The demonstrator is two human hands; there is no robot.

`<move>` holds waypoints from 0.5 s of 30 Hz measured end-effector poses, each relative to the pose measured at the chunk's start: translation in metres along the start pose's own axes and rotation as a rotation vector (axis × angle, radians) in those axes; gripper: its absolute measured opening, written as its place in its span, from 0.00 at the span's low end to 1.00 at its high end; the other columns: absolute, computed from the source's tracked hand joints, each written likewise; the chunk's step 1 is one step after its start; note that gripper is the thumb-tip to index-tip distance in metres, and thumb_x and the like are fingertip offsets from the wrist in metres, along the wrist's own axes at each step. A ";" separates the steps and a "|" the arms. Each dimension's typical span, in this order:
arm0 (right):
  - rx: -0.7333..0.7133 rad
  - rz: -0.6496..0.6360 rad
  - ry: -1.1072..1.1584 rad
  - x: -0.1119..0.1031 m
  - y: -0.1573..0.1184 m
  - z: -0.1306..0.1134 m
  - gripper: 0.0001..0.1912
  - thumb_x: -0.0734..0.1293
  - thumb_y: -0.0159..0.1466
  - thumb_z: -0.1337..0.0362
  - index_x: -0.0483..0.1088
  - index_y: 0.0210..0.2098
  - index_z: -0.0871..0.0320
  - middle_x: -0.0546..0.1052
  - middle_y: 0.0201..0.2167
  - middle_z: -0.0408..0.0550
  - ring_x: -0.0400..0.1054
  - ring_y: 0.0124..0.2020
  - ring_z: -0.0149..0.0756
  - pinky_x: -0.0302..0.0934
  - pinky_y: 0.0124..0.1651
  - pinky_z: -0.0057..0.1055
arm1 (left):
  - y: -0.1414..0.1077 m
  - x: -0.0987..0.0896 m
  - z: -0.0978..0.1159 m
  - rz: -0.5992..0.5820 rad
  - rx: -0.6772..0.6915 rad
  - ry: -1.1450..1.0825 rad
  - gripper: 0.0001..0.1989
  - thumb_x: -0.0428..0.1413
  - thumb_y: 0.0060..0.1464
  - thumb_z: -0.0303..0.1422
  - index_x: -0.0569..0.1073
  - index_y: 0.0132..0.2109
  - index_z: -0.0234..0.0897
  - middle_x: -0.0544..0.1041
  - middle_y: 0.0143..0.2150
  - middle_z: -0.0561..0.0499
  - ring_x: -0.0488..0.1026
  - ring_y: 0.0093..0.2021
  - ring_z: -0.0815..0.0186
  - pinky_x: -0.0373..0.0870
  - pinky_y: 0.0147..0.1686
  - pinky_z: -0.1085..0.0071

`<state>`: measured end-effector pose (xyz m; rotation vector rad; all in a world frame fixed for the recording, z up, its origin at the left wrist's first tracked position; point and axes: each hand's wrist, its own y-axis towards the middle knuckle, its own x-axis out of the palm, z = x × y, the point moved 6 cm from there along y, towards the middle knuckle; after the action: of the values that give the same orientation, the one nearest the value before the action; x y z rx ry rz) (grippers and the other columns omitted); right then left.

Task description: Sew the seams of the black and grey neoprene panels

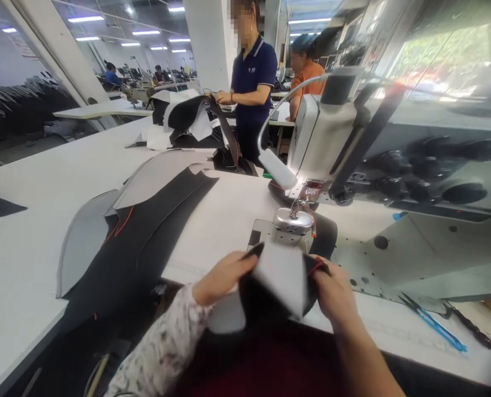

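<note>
A black and pale grey fabric piece (pixel 284 275), blurred by motion, is held up at the table's front edge, just before the sewing machine's presser foot (pixel 294 219). My left hand (pixel 224 275) pinches its left corner between thumb and fingers. On the other side, my right hand (pixel 335 289) grips the right edge, where a red thread shows. The fabric hides some fingertips. Beyond it, a dark curved strip (pixel 325 234) lies beside the machine's needle plate.
Large black and grey panels (pixel 146 231) with red threads spread over the white table (pixel 30 165) at left. Blue snips (pixel 436 325) and a dark-handled tool (pixel 473 328) lie at right. A fabric pile (pixel 183 118) and two people (pixel 254 71) are behind.
</note>
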<state>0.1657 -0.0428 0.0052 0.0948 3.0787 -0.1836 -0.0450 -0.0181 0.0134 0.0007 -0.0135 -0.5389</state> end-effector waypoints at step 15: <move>0.055 0.096 0.126 0.015 0.069 -0.013 0.22 0.78 0.56 0.49 0.74 0.37 0.61 0.78 0.34 0.45 0.69 0.34 0.32 0.65 0.38 0.27 | 0.041 0.007 0.033 0.150 0.707 1.084 0.34 0.59 0.65 0.39 0.58 0.72 0.35 0.66 0.71 0.40 0.53 0.76 0.53 0.38 0.77 0.48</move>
<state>0.1541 0.0277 0.0094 0.2667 3.1846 -0.2674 -0.0184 0.0133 0.0464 0.9718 0.8473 -0.3056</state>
